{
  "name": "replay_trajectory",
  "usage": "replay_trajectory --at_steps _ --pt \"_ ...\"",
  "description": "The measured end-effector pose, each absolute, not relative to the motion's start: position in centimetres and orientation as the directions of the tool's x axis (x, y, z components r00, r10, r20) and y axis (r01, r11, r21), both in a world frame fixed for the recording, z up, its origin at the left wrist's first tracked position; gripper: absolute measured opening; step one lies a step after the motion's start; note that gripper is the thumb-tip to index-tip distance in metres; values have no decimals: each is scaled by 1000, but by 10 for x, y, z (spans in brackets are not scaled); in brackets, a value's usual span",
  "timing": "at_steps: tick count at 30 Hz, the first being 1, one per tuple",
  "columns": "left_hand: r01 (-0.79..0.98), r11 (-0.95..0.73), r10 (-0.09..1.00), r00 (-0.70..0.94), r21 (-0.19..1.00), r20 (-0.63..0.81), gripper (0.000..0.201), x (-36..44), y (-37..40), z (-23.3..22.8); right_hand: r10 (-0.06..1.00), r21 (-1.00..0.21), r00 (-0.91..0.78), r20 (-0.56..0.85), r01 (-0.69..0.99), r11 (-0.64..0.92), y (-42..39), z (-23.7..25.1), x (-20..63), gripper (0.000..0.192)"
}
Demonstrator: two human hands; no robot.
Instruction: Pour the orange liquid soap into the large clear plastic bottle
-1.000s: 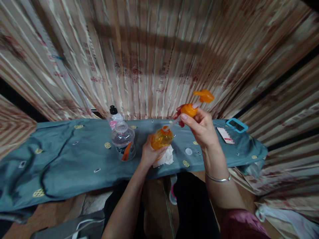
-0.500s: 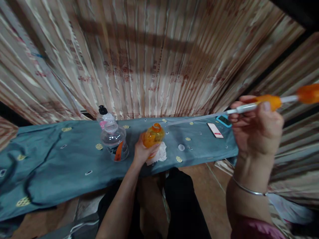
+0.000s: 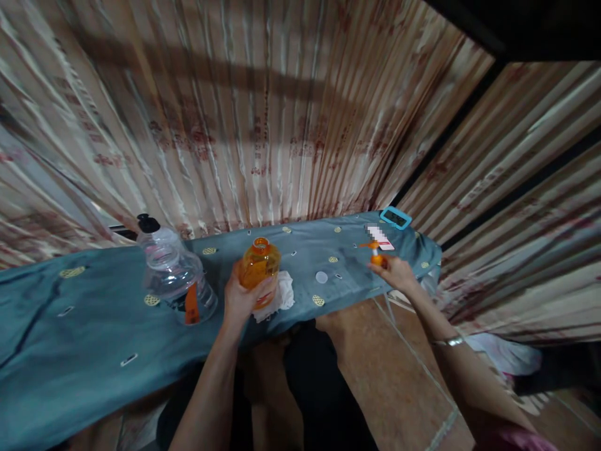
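head view looks down on a long tabletop point(image 3: 94, 338) draped in a blue-grey cloth with small yellow round motifs. left hand point(image 3: 241, 299) is wrapped around the lower body of an orange bottle point(image 3: 259, 268), fingers curled tight on it; the bottle stands upright near the front edge of the tabletop, its neck open at the top with no cap on it. just to the right of the bottle and touching it lies a crumpled white tissue point(image 3: 282, 294).

right hand point(image 3: 398, 274) is stretched out far to the right, low at the front edge of the tabletop, with its fingers closed on an orange pump head point(image 3: 375, 253); the pump's nozzle sticks up above the fingers. whether the pump's base touches the cloth cannot be told. pump head and bottle are well apart. a thin silver bangle point(image 3: 448, 341) sits on the right wrist.

left of the orange bottle stands a large clear plastic bottle point(image 3: 181, 282) with an orange patch on its label, and behind it a smaller clear bottle with a black cap point(image 3: 148, 223). a small white round disc point(image 3: 322, 277) lies on the cloth between the two hands. beyond the right hand lie a phone point(image 3: 379, 237) and, at the far corner, a small device with a teal frame point(image 3: 395, 217). striped curtains point(image 3: 263, 125) hang behind the tabletop.
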State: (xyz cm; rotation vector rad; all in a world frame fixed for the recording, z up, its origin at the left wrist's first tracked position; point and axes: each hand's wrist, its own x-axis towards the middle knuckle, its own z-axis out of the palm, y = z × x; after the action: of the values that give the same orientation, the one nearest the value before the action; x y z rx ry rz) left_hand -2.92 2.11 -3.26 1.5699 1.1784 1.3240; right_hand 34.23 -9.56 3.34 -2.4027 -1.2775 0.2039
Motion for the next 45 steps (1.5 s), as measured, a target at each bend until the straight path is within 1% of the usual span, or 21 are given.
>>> replay_trajectory --at_steps 1,2,5,9,13,15,18,21,23,25,29,33,37,39,45 --pt "174 -289 957 35 941 288 59 -29 22 -33 824 -335 566 15 779 -529 -83 19 344 26" --pt "173 -284 959 32 943 283 60 -28 22 -34 823 -262 568 -34 789 -555 -71 7 344 25" --pt "165 -264 964 16 950 265 58 -28 22 -35 805 -120 574 -149 797 -591 -41 -19 340 32" --pt "133 -256 967 26 957 255 60 -27 21 -34 781 -33 588 -208 794 -607 -20 -35 336 42" --pt "60 -240 971 -4 969 241 61 -24 20 -31 783 18 593 -186 799 -601 -18 -37 338 48" --pt "49 -237 971 -22 970 238 60 -22 20 -30 798 34 584 -151 809 -586 -24 -33 337 51" --pt "53 -243 969 -27 969 245 58 -21 20 -31 854 31 519 -18 854 -519 -34 -24 319 49" --pt "71 -266 963 -17 961 267 58 -19 20 -31 929 -19 350 118 936 -351 -40 -25 276 45" --pt "84 -272 962 -6 959 273 57 -17 20 -30 966 -46 221 137 975 -217 -37 -35 239 47" --pt "87 -270 962 -11 959 272 58 -15 20 -30 978 -73 150 147 987 -140 -29 -51 204 49" --pt "68 -271 962 -18 960 273 58 -13 17 -30 976 -100 121 181 989 -104 -14 -83 165 52" --pt "88 -277 960 -9 957 279 58 -13 14 -31 968 -94 116 221 991 -98 -25 -93 176 49" --pt "122 -265 963 -14 956 269 59 -13 13 -34 965 -80 47 258 996 -27 -59 -81 198 49" --pt "121 -266 963 -11 956 269 60 -13 13 -36 955 -94 26 296 996 2 -74 -72 201 49" --pt "107 -314 949 16 943 315 69 -15 12 -44 893 -221 20 450 971 90 -93 -50 183 50"
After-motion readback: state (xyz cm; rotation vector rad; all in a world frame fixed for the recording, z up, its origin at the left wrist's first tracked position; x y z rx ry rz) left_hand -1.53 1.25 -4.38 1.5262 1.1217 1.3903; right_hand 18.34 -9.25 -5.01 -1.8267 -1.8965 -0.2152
